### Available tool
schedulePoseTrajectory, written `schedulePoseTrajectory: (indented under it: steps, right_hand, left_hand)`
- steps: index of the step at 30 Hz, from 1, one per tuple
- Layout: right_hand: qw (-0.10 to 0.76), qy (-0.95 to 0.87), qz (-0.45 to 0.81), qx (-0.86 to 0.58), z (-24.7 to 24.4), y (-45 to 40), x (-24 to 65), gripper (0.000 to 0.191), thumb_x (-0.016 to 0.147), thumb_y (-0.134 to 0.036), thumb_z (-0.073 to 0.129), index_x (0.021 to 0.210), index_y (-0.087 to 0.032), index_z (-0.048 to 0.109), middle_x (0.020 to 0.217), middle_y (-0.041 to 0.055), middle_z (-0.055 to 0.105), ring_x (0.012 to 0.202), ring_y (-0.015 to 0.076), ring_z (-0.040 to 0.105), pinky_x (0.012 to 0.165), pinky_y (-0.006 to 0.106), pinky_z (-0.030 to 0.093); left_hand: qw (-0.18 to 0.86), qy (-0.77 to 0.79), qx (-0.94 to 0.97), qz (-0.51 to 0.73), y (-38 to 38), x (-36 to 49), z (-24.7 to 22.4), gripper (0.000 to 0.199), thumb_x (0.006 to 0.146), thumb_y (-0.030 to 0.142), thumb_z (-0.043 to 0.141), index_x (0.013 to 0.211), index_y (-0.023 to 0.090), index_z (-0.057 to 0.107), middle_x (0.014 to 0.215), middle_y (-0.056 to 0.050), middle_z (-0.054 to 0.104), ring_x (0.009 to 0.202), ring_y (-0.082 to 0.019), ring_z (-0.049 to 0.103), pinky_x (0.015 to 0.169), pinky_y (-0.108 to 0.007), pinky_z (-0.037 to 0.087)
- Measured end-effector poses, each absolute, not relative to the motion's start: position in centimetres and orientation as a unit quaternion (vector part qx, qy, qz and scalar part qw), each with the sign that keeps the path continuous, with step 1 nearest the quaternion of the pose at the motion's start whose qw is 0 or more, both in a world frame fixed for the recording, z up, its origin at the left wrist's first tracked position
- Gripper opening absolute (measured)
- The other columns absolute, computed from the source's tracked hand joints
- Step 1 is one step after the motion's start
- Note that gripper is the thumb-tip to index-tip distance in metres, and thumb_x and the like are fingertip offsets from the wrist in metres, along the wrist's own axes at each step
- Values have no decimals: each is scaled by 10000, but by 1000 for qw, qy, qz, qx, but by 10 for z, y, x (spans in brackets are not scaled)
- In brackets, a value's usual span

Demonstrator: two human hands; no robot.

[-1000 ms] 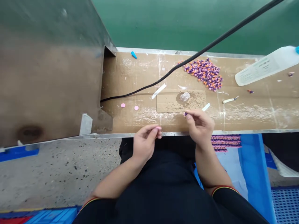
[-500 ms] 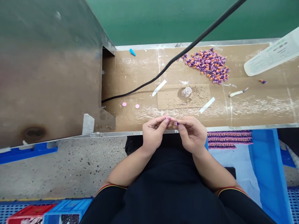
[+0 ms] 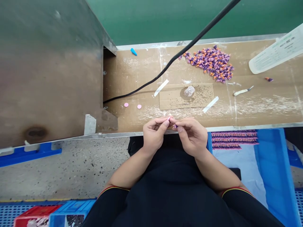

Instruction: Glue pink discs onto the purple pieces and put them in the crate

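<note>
Between the thumb and forefinger of my left hand (image 3: 154, 134) is a small pink disc (image 3: 168, 119), now seen nearly edge-on. My right hand (image 3: 194, 136) pinches a tiny purple piece with white marks (image 3: 175, 126). The two hands are close together over the front edge of the bench, their fingertips almost meeting. Two more pink discs (image 3: 139, 107) lie on the cardboard to the left. Beyond the hands, a small clear cup (image 3: 189, 91) stands on a spotted cardboard piece (image 3: 170, 102).
A heap of purple and orange pieces (image 3: 214, 64) lies at the back. A black cable (image 3: 165, 70) crosses the bench. To the right are a white bottle (image 3: 272, 56) and a small brush-like tool (image 3: 242, 91). A blue tray (image 3: 272, 164) with rows of pieces sits lower right; a metal housing (image 3: 52, 78) stands left.
My right hand has moved slightly left, bringing the purple piece closer to the pink disc. The disc has turned more edge-on in my left fingers. The view has shifted slightly.
</note>
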State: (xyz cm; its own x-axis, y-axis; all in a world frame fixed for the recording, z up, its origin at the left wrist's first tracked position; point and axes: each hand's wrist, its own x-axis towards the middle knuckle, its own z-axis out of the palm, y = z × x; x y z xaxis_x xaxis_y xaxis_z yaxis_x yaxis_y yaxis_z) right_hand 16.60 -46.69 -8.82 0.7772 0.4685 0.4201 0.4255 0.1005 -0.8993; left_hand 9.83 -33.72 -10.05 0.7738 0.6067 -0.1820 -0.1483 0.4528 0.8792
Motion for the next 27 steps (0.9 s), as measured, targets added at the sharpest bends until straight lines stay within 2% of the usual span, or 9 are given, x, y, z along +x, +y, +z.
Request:
schedulePoseTrajectory:
  steps: [3,7,12,15,18,22,27]
  right_hand:
    - [671,-328,20,-665,-87,-466,164,230,1069,-116,657,1181,-281,772,1129,64,846,963,208,833,777,347,727]
    - [667,-322,14,-672,-85,-464,164,238,1061,-104,662,1182,-278,771,1092,57,839,931,201,824,784,346,720]
    - [600,-358,-57,-713,-84,-461,167,241,1040,-88,668,1162,-278,752,1111,57,847,973,209,829,825,357,725]
    - [580,-377,-64,-720,-83,-461,168,223,1047,-98,654,1147,-277,743,1073,46,848,940,203,830,798,346,727]
    - [621,-345,-26,-703,-83,-462,166,152,1084,-152,633,1121,-263,730,998,46,818,930,206,841,782,340,733]
    - [680,-277,50,-677,-84,-461,159,106,1127,-239,617,1104,-249,720,1000,47,777,1042,228,856,805,336,755]
    - [733,-252,87,-626,-81,-461,156,104,1124,-237,644,1114,-263,745,1028,28,755,1065,226,856,824,332,762]
  left_hand:
    - [839,245,439,209,-336,100,-100,309,778,466,1028,951,252,886,969,-68,858,855,-194,845,792,-260,723]
    - [849,255,420,192,-337,101,-102,352,755,483,1040,969,249,888,995,-71,860,866,-189,843,818,-257,719]
    - [855,263,414,170,-338,101,-104,375,737,491,1048,953,231,885,951,-68,854,823,-172,828,809,-249,708]
    - [862,267,404,150,-336,101,-105,388,720,497,1057,919,219,874,917,-66,845,788,-175,813,795,-281,712]
    - [865,267,390,168,-333,102,-107,331,744,473,1049,871,232,861,952,-52,839,800,-151,792,790,-267,694]
    - [869,240,377,211,-331,104,-112,269,739,414,1061,854,274,862,948,0,786,835,-83,733,828,-196,633]
    - [809,231,469,267,-333,104,-116,227,833,439,999,865,262,860,924,-23,738,877,-106,709,866,-231,620]
